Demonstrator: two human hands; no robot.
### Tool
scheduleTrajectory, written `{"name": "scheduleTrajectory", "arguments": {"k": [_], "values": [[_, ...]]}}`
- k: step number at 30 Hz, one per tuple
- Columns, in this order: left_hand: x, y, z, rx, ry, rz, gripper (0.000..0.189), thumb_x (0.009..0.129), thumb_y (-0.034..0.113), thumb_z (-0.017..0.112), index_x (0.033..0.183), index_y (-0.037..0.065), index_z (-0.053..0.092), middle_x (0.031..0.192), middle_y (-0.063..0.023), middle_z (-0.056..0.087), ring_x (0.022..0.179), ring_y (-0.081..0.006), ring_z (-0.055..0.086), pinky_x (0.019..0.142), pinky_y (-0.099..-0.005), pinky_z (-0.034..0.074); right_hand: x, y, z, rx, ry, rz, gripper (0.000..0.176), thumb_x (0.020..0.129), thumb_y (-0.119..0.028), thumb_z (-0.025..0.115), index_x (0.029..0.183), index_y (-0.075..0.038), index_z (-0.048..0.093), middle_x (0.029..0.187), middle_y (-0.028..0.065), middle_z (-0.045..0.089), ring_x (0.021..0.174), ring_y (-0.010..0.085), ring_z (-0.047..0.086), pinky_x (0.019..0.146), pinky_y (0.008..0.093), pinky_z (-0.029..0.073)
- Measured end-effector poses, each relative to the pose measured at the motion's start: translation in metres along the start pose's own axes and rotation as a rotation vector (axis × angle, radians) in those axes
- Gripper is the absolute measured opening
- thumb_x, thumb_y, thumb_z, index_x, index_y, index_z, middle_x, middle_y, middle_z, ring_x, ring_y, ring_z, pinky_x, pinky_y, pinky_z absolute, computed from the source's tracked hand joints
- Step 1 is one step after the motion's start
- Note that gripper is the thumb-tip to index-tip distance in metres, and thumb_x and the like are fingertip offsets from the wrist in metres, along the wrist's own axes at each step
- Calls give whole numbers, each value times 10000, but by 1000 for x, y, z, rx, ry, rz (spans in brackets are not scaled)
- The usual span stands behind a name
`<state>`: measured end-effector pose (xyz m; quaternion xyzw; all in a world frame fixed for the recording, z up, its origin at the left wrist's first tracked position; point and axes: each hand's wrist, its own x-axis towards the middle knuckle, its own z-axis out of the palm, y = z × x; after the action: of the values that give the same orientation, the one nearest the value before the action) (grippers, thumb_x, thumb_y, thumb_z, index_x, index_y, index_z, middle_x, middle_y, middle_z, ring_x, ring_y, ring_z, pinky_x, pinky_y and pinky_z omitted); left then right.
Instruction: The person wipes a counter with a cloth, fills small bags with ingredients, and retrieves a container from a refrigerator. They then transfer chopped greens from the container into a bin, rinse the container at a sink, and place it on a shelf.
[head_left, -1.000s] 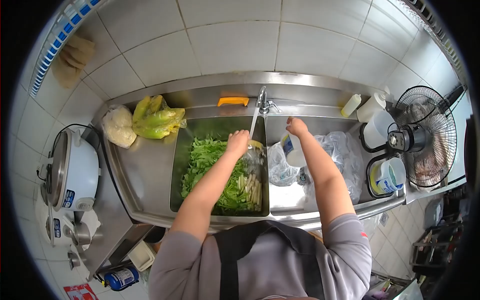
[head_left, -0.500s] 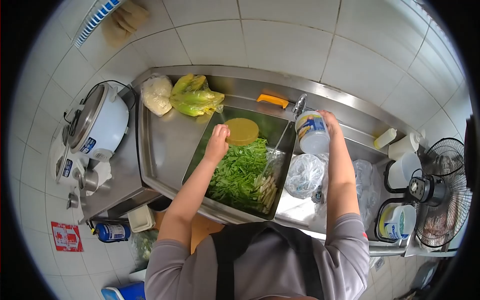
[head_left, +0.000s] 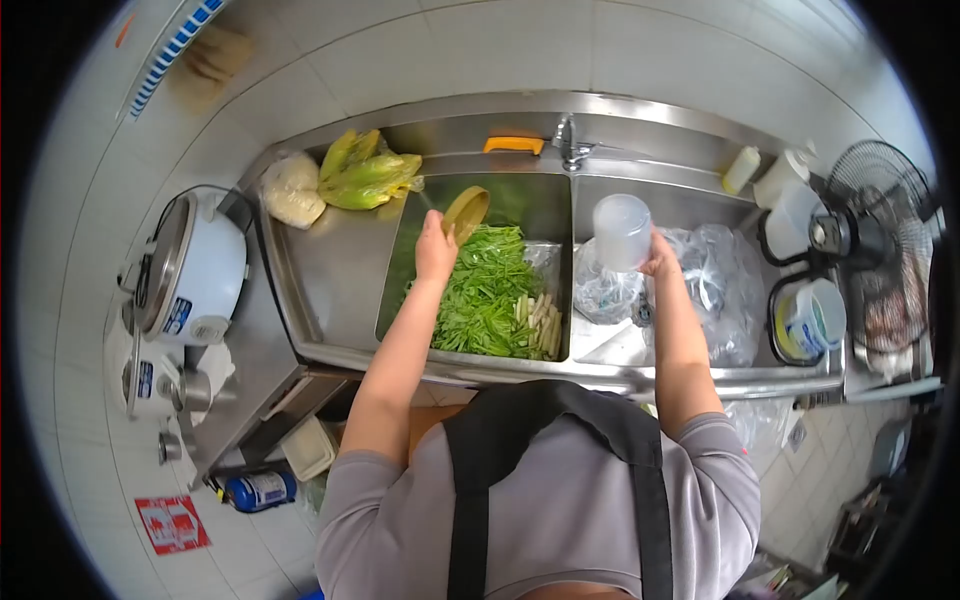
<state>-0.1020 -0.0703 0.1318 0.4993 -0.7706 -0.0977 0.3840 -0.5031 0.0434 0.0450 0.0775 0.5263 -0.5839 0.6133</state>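
My left hand (head_left: 435, 248) grips a round yellow lid (head_left: 467, 213) by its edge, tilted above the left sink basin (head_left: 520, 195). Below it lie chopped leafy greens (head_left: 480, 290), with a bunch of pale cut stems (head_left: 540, 325) at their right. In my right hand (head_left: 660, 255) is a translucent plastic tub (head_left: 621, 232), held over the right basin, its clear round end facing me. Part of my right fingers is hidden behind the tub. Clear plastic bags (head_left: 712, 290) lie beneath and beside it.
A metal faucet (head_left: 570, 145) rises behind the basins, beside an orange-handled item (head_left: 514, 145). Bagged yellow-green produce (head_left: 368, 175) and a pale bag (head_left: 292, 190) sit on the left drainboard. A rice cooker (head_left: 205, 270) stands left; a fan (head_left: 880, 215) and a white bucket (head_left: 810, 320) right.
The lid has turned from nearly flat to steeply tilted. My right hand has turned the tub, so its printed label no longer shows. The camera view has shifted.
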Motion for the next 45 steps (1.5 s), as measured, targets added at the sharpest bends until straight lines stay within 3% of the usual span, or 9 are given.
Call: {"name": "scheduleTrajectory", "arguments": {"k": [5,6,7,11,17,20,24,31,45], "values": [[-18,-7,24,-264,-133,-164,276,797,125,623,992,4,470,920,-160,604,822,-279,610,729,-374,470,-56,19,6,-73,-207,-274,299,890,-207,511,1103,-3,557,1058,123,625,965,268,612,812,502,508],[-17,-4,35,-307,-134,-48,292,795,106,611,1022,-4,463,923,-160,606,819,-285,615,699,-374,484,-65,38,-9,-566,-267,-915,295,845,-182,569,1081,-4,564,1035,143,627,965,260,612,803,472,517],[-20,6,44,-628,-308,-265,307,792,77,587,1067,5,469,968,-154,600,784,-251,635,605,-342,526,-61,30,0,192,-88,-452,316,823,-186,605,1080,-6,564,1013,145,630,942,258,616,796,446,517],[-41,81,65,-763,-679,-408,354,836,67,492,1154,32,341,1115,-186,505,894,-319,616,591,-438,586,-53,37,-11,194,-409,-438,333,929,-280,472,1133,-30,553,1104,114,594,902,241,599,824,405,496],[-83,133,142,-1388,-934,-476,312,910,209,386,1046,-1,573,918,-132,628,814,-210,638,649,-332,540,-166,46,-5,-733,125,-970,459,923,-394,446,1275,-102,474,1255,191,416,1202,305,342,1012,431,270],[-85,158,135,-1376,-1063,-570,331,921,246,371,1073,31,572,970,-87,635,847,-182,632,743,-307,516,-222,48,-4,-975,370,-1681,345,918,-256,452,1194,-74,551,1277,182,364,1210,314,352,984,388,324],[-77,229,112,-1429,-1378,-500,394,930,335,399,1198,63,496,1073,-70,607,913,-179,619,779,-316,516,-237,10,-37,-1505,-321,-1595,522,862,-291,527,1320,-81,393,1267,213,405,1224,347,358,1016,436,279],[-98,320,112,-1402,-1502,-411,409,910,321,467,1260,111,450,1139,-67,579,973,-205,610,794,-371,526,-332,-29,-84,-2168,-276,-1460,1172,498,-427,813,1419,-83,177,1423,229,223,1339,357,197,1066,527,154],[-59,278,132,-745,-928,-552,626,790,34,580,1311,97,238,1184,-179,488,858,-336,631,537,-372,586,-512,-300,-6,-756,349,-2418,1209,499,-505,804,1385,-29,134,1294,283,319,1190,415,354,989,473,326]]}}
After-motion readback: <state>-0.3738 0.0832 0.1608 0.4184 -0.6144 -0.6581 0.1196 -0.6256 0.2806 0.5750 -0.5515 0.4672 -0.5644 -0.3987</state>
